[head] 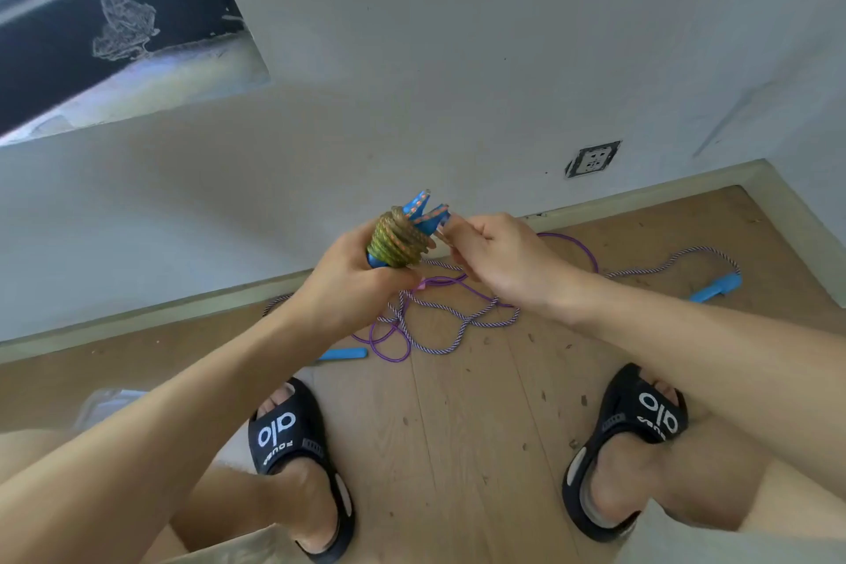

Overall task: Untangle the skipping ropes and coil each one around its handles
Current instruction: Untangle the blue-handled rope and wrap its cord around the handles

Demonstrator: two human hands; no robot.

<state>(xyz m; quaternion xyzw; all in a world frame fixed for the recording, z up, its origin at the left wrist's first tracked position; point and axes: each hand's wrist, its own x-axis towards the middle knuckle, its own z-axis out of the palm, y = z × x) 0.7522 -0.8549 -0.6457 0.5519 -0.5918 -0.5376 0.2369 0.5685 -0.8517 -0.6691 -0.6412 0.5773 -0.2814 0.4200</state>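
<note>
Two tangled ropes [439, 311] on floor [458, 449] beyond both sandals [293, 440].

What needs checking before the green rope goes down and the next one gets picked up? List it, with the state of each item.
1. Green rope wound around its blue handles: ok, coils sit tight on the pair.
2. Loose end tucked in: cannot tell, the right hand covers the spot by the handle tips.
3. Left hand holds the bundle firmly: ok, fingers wrapped around its lower part.
4. Other ropes separated: not ok, the striped rope and purple rope cross each other on the floor.
5. Striped rope's handles both in sight: ok, one blue handle right, another left.
</note>
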